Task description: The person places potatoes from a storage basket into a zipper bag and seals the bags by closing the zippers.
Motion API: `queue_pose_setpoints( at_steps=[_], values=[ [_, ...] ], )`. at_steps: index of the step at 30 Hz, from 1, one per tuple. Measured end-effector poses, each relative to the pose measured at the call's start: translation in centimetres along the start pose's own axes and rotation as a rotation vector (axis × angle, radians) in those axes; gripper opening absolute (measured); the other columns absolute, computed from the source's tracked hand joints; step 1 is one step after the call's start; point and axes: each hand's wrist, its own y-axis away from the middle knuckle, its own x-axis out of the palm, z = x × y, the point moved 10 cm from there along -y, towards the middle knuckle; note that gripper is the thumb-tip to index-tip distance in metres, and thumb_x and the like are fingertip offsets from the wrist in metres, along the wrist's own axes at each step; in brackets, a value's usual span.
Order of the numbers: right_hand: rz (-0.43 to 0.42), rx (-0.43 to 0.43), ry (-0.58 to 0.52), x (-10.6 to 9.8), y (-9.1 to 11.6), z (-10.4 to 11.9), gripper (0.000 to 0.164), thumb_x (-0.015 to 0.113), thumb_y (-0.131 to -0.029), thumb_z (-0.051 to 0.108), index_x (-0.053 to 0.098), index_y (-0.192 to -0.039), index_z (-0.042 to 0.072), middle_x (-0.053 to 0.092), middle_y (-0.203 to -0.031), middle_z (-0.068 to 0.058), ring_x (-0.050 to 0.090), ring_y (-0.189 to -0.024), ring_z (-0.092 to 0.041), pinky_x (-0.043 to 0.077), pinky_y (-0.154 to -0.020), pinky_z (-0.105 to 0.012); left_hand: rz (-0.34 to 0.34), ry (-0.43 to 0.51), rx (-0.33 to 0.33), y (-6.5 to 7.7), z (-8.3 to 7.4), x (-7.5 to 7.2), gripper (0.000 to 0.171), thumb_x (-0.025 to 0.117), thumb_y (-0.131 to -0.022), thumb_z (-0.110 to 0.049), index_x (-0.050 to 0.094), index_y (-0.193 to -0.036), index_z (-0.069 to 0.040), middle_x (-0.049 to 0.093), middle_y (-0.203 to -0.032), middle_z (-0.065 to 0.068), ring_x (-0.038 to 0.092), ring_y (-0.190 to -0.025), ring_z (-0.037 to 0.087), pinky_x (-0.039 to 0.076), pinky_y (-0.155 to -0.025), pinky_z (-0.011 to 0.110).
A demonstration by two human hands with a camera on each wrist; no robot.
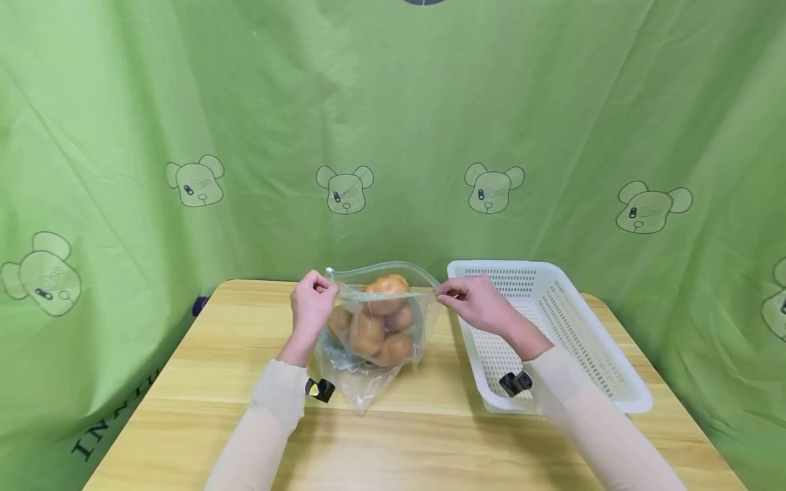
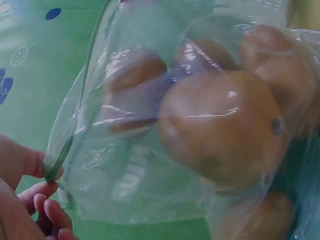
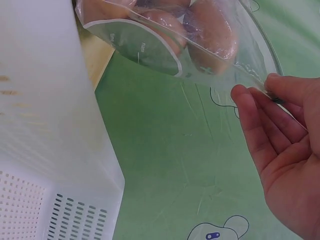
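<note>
A clear zip-top bag [image 1: 362, 382] with a pale green zip strip is held up by its mouth over the table, its mouth partly spread. Inside are several rounded orange-brown lumps [image 1: 368, 333] that look like potatoes. My left hand [image 1: 312, 307] pinches the left end of the zip between thumb and forefinger; the left wrist view shows its fingertips [image 2: 37, 165] on the strip. At the opposite corner, my right hand [image 1: 479, 303] pinches the zip with thumb and fingers. A label panel [image 3: 145, 47] on the bag shows in the right wrist view.
A white perforated plastic basket [image 1: 620, 375] stands on the right of the wooden table [image 1: 221, 354], under my right forearm. A green curtain [image 1: 393, 102] with bear-head prints hangs behind the table. Small black devices [image 1: 516, 383] are strapped at both wrists.
</note>
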Motion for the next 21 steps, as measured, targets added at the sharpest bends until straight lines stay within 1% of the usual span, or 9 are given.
queue_pose_setpoints(
  at_steps=[3,5,8,11,13,15,16,18,21],
  values=[
    [-0.003,0.002,-0.004,-0.1,-0.1,0.0,0.007,0.068,-0.085,0.003,0.072,-0.09,0.004,0.069,-0.08,-0.001,0.064,-0.072,-0.012,0.055,-0.066,-0.026,-0.025,-0.021,0.056,0.1,-0.4,-0.1,0.01,0.064,-0.073,-0.005,0.054,-0.07,-0.005,0.058,-0.084,0.009,0.055,-0.08,0.026,0.045,-0.071,0.035],
    [-0.002,0.001,-0.011,-0.1,-0.1,0.1,0.007,0.068,-0.085,0.003,0.073,-0.09,0.005,0.069,-0.08,-0.001,0.064,-0.072,-0.013,0.055,-0.067,-0.027,-0.013,-0.009,0.054,0.0,-0.3,0.2,0.01,0.063,-0.074,-0.005,0.054,-0.072,-0.005,0.061,-0.101,0.011,0.056,-0.088,0.029,0.046,-0.076,0.039],
    [0.001,0.002,-0.016,-0.1,-0.1,0.0,0.008,0.068,-0.085,0.003,0.073,-0.091,0.004,0.069,-0.081,-0.002,0.065,-0.073,-0.014,0.055,-0.067,-0.027,0.024,0.035,0.035,-0.1,0.1,0.7,0.009,0.061,-0.076,-0.004,0.052,-0.075,-0.006,0.059,-0.122,0.011,0.056,-0.092,0.031,0.047,-0.078,0.041],
    [0.0,0.0,-0.009,-0.2,-0.1,0.0,0.008,0.068,-0.085,0.004,0.073,-0.091,0.004,0.069,-0.081,-0.001,0.065,-0.073,-0.013,0.055,-0.067,-0.027,0.051,0.057,0.048,-0.2,0.0,1.0,0.009,0.058,-0.077,-0.001,0.05,-0.075,-0.006,0.056,-0.129,0.01,0.056,-0.101,0.032,0.049,-0.084,0.041],
    [-0.004,-0.003,-0.001,-0.4,-0.1,0.0,0.008,0.068,-0.085,0.004,0.073,-0.091,0.004,0.069,-0.081,-0.001,0.064,-0.073,-0.013,0.055,-0.067,-0.027,0.055,0.062,0.085,-0.2,-0.3,1.0,0.01,0.056,-0.076,0.001,0.048,-0.075,-0.005,0.055,-0.131,0.011,0.053,-0.113,0.032,0.045,-0.095,0.041],
    [-0.01,-0.009,0.007,-0.5,-0.1,0.0,0.008,0.068,-0.085,0.004,0.073,-0.091,0.004,0.069,-0.081,-0.001,0.064,-0.073,-0.013,0.055,-0.066,-0.027,0.047,0.064,0.123,-0.2,-0.6,0.9,0.011,0.054,-0.076,0.003,0.046,-0.074,-0.005,0.054,-0.132,0.013,0.049,-0.121,0.033,0.042,-0.1,0.041],
    [-0.014,-0.013,0.01,-0.6,-0.1,0.0,0.008,0.068,-0.085,0.004,0.073,-0.091,0.004,0.069,-0.081,-0.001,0.065,-0.072,-0.013,0.055,-0.066,-0.027,0.039,0.069,0.14,-0.2,-0.8,0.8,0.012,0.053,-0.075,0.004,0.046,-0.073,-0.005,0.054,-0.132,0.013,0.048,-0.123,0.034,0.041,-0.101,0.042],
    [-0.02,-0.014,0.007,-0.8,-0.1,0.0,0.008,0.067,-0.086,0.004,0.073,-0.091,0.003,0.07,-0.081,-0.002,0.065,-0.073,-0.013,0.055,-0.066,-0.027,0.029,0.09,0.158,-0.2,-0.9,0.6,0.013,0.051,-0.075,0.005,0.044,-0.071,-0.006,0.055,-0.131,0.014,0.049,-0.122,0.034,0.047,-0.094,0.039],
    [-0.026,-0.013,-0.008,-1.1,-0.3,0.1,0.008,0.067,-0.085,0.002,0.072,-0.091,0.002,0.07,-0.081,-0.003,0.065,-0.073,-0.015,0.055,-0.067,-0.028,0.024,0.142,0.16,-0.3,-0.7,0.5,0.016,0.05,-0.075,0.004,0.042,-0.067,-0.008,0.058,-0.127,0.014,0.053,-0.117,0.032,0.049,-0.075,0.034]
  ],
)
